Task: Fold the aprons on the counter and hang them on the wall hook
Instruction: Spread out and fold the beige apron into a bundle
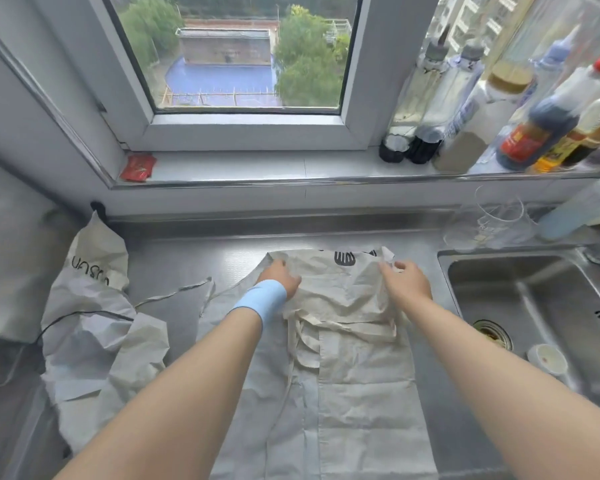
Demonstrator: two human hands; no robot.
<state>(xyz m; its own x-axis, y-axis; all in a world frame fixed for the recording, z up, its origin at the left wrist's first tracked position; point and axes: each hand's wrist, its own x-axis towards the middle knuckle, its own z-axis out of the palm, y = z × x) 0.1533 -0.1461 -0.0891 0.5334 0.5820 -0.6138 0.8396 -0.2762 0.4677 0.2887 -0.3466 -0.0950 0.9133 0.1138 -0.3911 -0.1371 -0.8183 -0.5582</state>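
The cream apron [357, 341] lies flat and lengthwise on the steel worktop [194, 258], running from its printed bib end under both hands down towards the person. It looks thin, light and limp, creased all over, so it should fold readily but will probably slide on the smooth metal and keep no crease without pressing. The left hand [280, 276] rests palm-down on the bib's left side, fingers spread rather than pinching; the right hand [406, 278] pinches the bib's upper right corner near the strap. Corners and hems are the sensible places to take hold; the loose ties [303, 337] bunched just below the hands could tangle and want tucking in first. Left of the left hand a second apron [94, 327] sits crumpled, with one tie trailing between. Just right of the right hand the worktop drops into the sink [534, 306], so cloth could slip over that rim. No wall hook is in view.
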